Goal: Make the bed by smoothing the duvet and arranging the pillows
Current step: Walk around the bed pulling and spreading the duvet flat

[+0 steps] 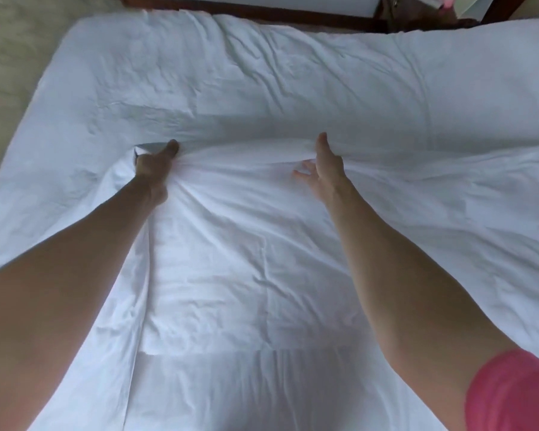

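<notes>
A white duvet (293, 88) covers nearly the whole bed, wrinkled across its far half. A folded-over layer of it (231, 275) lies toward me, ending in a raised fold edge (246, 150) across the middle. My left hand (156, 163) is clenched on that fold edge at its left corner, bunching the cloth. My right hand (325, 166) rests against the same edge further right, thumb stretched forward and fingers spread on the fabric. No pillows are in view.
A dark wooden headboard or frame (262, 10) runs along the far side. Pale carpet (10, 57) shows at the left. A brown bag or furniture piece (417, 14) stands at the far right corner.
</notes>
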The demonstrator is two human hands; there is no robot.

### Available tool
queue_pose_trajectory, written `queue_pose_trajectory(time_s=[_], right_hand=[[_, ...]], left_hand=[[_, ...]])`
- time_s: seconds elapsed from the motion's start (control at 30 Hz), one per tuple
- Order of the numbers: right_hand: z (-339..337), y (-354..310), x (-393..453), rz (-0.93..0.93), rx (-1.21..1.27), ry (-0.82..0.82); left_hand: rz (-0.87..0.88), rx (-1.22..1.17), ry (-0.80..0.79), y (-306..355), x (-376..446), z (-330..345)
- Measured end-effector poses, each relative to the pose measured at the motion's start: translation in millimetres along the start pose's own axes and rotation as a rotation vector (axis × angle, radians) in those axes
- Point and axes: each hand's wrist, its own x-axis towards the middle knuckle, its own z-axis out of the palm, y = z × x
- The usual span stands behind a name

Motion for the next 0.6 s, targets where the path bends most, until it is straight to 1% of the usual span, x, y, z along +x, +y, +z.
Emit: queue_pose_trajectory(time_s=[0.07, 0.1, 0.13, 0.2, 0.27, 0.3, 0.37, 0.43, 0.53, 0.6], right_hand=[[6.2, -16.2, 18.6, -0.039, 0.005, 0.01], [6.7, -23.9, 24.7, -0.049, -0.038, -0.013], [5.9, -30.3, 26.3, -0.048, -0.106, -0.069], [0.5, -34.5, 23.0, -0.012, -0.23, -0.21], [-7.2, -26.4, 13.9, 0.061, -0.34, -0.296], [-11.9, -17.6, 8.8, 0.1, -0.402, -0.313], [-24.9, 7.7, 1.5, 0.171, -0.487, -0.286], [-39.1, 37.5, -6.9, 0.235, -0.529, -0.238], [-59.7, 81.7, -24.1, 0.306, -0.667, -0.21], [-68.3, 109.7, -37.1, 0.341, -0.733, -0.229]], left_hand=[[0.177, 0.197, -0.05, 21.1, 13.2, 14.0], [0.225, 0.308, -0.094, 29.7, 16.8, 19.3], [0.238, 0.39, -0.152, 34.9, 19.4, 23.8], [0.222, 0.515, -0.273, 32.9, 26.0, 25.6], [0.199, 0.7, -0.32, 20.2, 23.1, 20.1], [0.187, 0.789, -0.342, 10.7, 19.7, 15.9], [0.151, 0.908, -0.403, -12.5, 2.1, 5.1], [0.072, 0.971, -0.449, -38.4, -15.0, -11.7], [-0.075, 0.966, -0.437, -75.8, -40.1, -43.5], [-0.126, 0.975, -0.426, -98.5, -54.7, -67.7]])
